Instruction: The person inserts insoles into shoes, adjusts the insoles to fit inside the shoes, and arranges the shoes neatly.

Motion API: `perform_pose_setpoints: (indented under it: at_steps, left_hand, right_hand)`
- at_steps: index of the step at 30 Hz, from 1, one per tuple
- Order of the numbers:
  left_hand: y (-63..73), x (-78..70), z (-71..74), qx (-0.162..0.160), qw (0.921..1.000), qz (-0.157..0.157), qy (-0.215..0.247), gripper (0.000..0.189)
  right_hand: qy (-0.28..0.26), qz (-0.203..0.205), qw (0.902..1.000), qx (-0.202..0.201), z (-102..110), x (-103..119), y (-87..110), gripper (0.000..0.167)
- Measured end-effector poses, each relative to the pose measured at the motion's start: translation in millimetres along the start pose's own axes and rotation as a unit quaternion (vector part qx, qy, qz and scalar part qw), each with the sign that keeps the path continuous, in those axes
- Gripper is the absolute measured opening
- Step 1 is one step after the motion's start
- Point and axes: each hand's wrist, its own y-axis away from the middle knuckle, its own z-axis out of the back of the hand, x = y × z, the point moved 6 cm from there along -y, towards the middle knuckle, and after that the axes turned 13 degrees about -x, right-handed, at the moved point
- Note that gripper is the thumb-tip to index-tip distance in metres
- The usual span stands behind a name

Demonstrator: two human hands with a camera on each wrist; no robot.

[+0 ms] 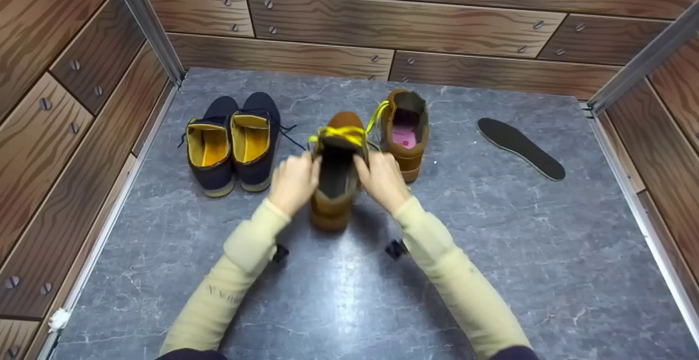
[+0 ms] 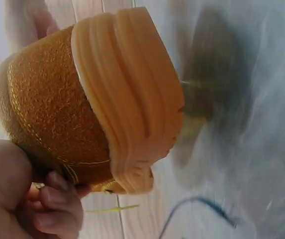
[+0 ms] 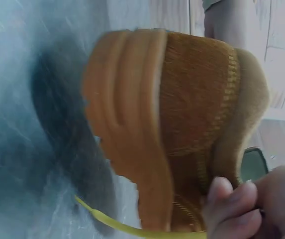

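Between both hands is a brown suede boot, held up over the floor, its heel facing me and its toe pointing away. My left hand grips the left side of its collar, and my right hand grips the right side. Yellow laces lie across the tongue. The boot's inside looks dark. In the left wrist view, the thick tan sole hangs above its shadow; the right wrist view shows the stitched heel and curled fingers at the collar.
The other brown boot, pinkish inside, stands just behind to the right. Farther right lies a dark insole. A pair of navy shoes with yellow linings, the left shoe and right shoe, stands at left. Wood-patterned walls enclose the grey floor.
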Motion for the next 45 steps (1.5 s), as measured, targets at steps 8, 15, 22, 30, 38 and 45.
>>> perform_pose_setpoints:
  at_steps: [8, 15, 22, 30, 38, 45]
  left_hand:
    - [-43.1, 30.3, -12.8, -0.032, 0.9991, -0.002, -0.026, 0.034]
    - [-57.8, 47.9, -31.2, -0.014, 0.9983, -0.008, -0.057, 0.033]
    - [-67.5, 58.9, -38.1, -0.001, 0.9977, 0.013, -0.066, 0.032]
    - [-69.7, 62.3, -38.1, -0.008, 0.9975, 0.027, -0.064, 0.032]
    - [-72.0, 67.5, -34.7, -0.004, 0.9973, 0.061, -0.041, 0.033]
    - [-74.7, 48.2, -24.0, -0.048, 0.9933, 0.018, -0.104, 0.029]
  right_hand:
    - [-0.051, -0.074, 0.9956, 0.028, -41.0, -16.0, -44.2, 0.035]
    - [-0.039, -0.082, 0.9951, 0.040, -65.7, -23.2, -61.7, 0.034]
    - [-0.058, -0.112, 0.9900, 0.064, -88.0, -35.4, -66.3, 0.035]
    - [-0.070, -0.110, 0.9879, 0.084, -95.3, -36.0, -73.1, 0.034]
    - [-0.041, -0.095, 0.9911, 0.084, -98.3, -30.8, -79.1, 0.034]
    - [-0.030, -0.084, 0.9892, 0.116, -82.8, -26.2, -83.2, 0.041]
